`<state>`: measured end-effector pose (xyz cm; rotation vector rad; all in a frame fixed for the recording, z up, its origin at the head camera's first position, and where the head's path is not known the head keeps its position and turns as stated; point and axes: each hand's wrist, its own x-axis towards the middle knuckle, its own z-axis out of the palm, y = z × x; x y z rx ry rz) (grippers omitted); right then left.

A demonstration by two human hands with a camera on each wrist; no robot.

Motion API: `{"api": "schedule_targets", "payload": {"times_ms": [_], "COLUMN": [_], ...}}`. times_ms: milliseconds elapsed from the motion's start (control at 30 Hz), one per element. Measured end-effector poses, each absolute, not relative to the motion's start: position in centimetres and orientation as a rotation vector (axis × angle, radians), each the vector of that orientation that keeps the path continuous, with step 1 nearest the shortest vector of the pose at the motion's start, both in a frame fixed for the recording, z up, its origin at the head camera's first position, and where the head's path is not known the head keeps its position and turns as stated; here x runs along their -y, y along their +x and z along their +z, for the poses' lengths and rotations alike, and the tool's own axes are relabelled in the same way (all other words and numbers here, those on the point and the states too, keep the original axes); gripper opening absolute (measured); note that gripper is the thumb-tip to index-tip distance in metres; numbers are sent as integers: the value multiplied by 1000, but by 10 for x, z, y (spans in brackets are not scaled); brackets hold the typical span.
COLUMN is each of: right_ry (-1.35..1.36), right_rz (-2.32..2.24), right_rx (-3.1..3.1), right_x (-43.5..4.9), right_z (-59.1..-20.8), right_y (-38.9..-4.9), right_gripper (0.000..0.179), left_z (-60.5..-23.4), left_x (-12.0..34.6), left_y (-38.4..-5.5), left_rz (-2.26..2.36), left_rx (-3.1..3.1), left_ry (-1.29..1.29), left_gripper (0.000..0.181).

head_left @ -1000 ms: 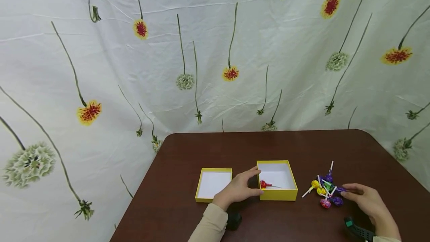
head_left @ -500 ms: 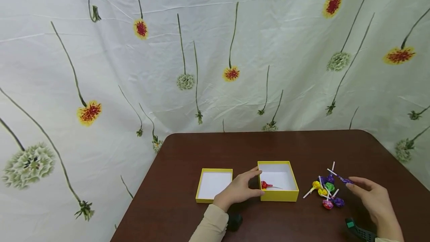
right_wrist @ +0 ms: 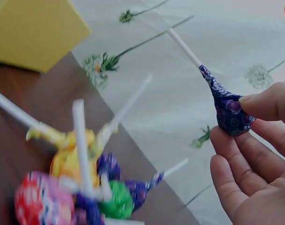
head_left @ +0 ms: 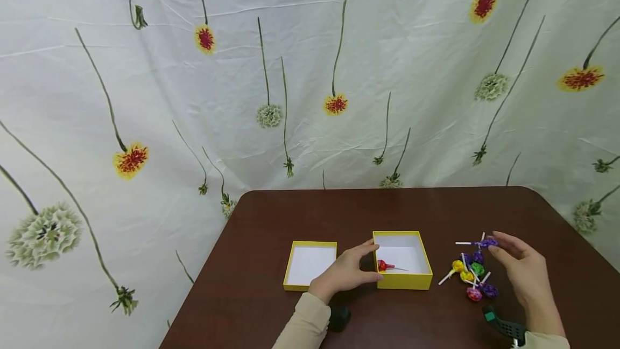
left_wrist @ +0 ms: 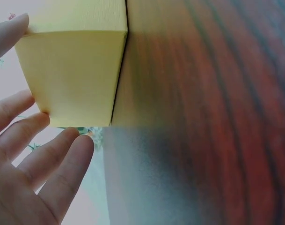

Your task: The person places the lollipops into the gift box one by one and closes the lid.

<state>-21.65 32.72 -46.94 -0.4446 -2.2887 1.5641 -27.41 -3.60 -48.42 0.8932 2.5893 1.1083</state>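
Flower-printed cloth [head_left: 295, 69] fills the upper frame of the head view, behind a dark brown table [head_left: 310, 211]. At lower right, the right hand [head_left: 525, 268] pinches a purple-wrapped lollipop [right_wrist: 231, 112] by its wrapped head, clear of the lollipop pile [right_wrist: 118, 199]. At lower centre, the left hand [head_left: 345, 270], thumb and fingers spread, touches the yellow box [head_left: 406, 283], where a red lollipop [head_left: 383, 265] lies.

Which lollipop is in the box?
The red lollipop, lying in the yellow box; one purple lollipop is in the right hand, the rest piled on the table.
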Motion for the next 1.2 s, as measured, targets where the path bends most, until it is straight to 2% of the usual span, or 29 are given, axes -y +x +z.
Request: {"api": "schedule_targets", "payload": {"times_ms": [167, 333, 700, 933, 1067, 1200], "right_ry": [-348, -312, -203, -19, -48, -114], "right_rz": [1613, 1589, 1746, 1917, 1840, 1750], "right_rx": [2207, 2208, 2125, 1918, 1991, 2076], "right_x": [-317, -306, -293, -282, -275, -269], "right_z": [-460, -450, -442, -441, -439, -437], "right_y": [-220, -223, -225, -232, -234, -235], "right_gripper": [25, 29, 28, 23, 18, 26], "left_z": [-484, -483, -482, -481, -482, -483], "left_x": [37, 37, 36, 35, 35, 35], "left_y": [-274, -274, -273, -275, -275, -274], "left_rz": [1114, 1113, 1111, 1089, 1098, 1106], "left_rx": [-2576, -2578, -2578, -2591, -2586, -2581], "left_ry": [892, 891, 891, 902, 898, 894], "left_gripper": [71, 72, 72, 71, 71, 71]}}
